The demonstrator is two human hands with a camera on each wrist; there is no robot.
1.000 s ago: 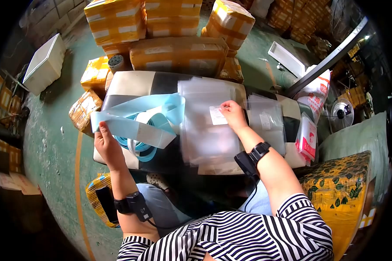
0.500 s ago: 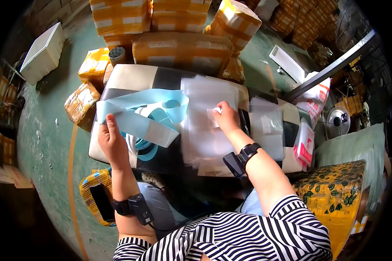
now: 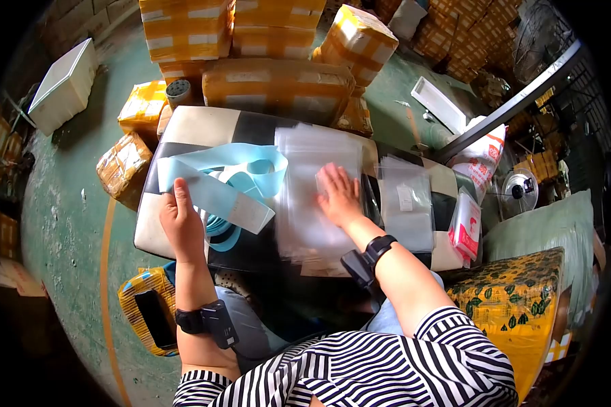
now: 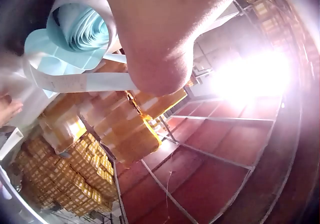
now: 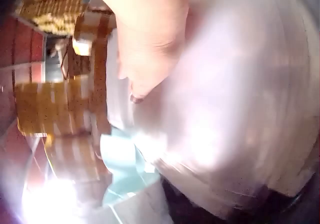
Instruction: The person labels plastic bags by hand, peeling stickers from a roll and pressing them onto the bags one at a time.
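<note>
Pale blue label strip (image 3: 210, 192) loops over the left part of the checkered padded surface (image 3: 204, 123). The left hand (image 3: 183, 222) pinches the strip near its left bend, thumb on top; in the left wrist view the coil of strip (image 4: 82, 26) lies beside that hand. Spread fingers of the right hand (image 3: 341, 197) rest flat on the stack of clear plastic bags (image 3: 299, 224). In the right wrist view that hand (image 5: 150, 59) lies over the blurred bags (image 5: 215, 109). Whether a label lies under its palm is hidden.
A second pile of clear bags (image 3: 406, 220) and a red-and-white packet (image 3: 466, 227) lie to the right. Taped cartons (image 3: 275, 85) stand behind the surface. A phone (image 3: 155, 319) rests on a yellow-wrapped parcel at lower left. A metal bar (image 3: 516, 98) slants at right.
The right hand has gone from pinching a small white label above the bags to lying flat on them with fingers spread. The left hand still holds the strip.
</note>
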